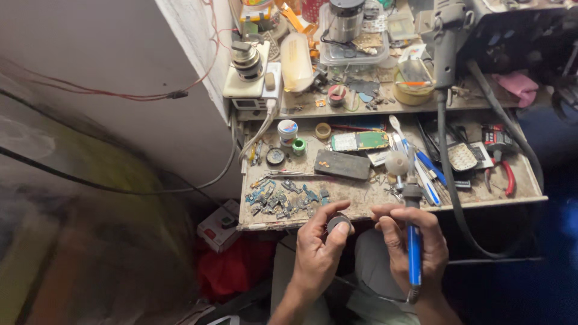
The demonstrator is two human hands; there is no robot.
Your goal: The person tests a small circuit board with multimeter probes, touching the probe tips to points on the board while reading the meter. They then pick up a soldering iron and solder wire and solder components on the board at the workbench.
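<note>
My left hand [318,250] holds a small round dark part [338,224] between thumb and fingers, just below the front edge of the workbench [373,203]. My right hand [415,241] grips a blue-handled soldering iron [413,244] upright, its tip pointing up toward the bench. The two hands are close together, a few centimetres apart. A green circuit board [361,141] and a dark flat phone body [342,164] lie on the bench above my hands.
Small blue-grey electronic parts [284,200] are heaped at the bench's front left. Red-handled pliers [504,171] lie at the right. A thick grey hose [448,174] hangs across the bench. A cluttered upper shelf [361,102] holds jars and containers. White wall [120,60] stands on the left.
</note>
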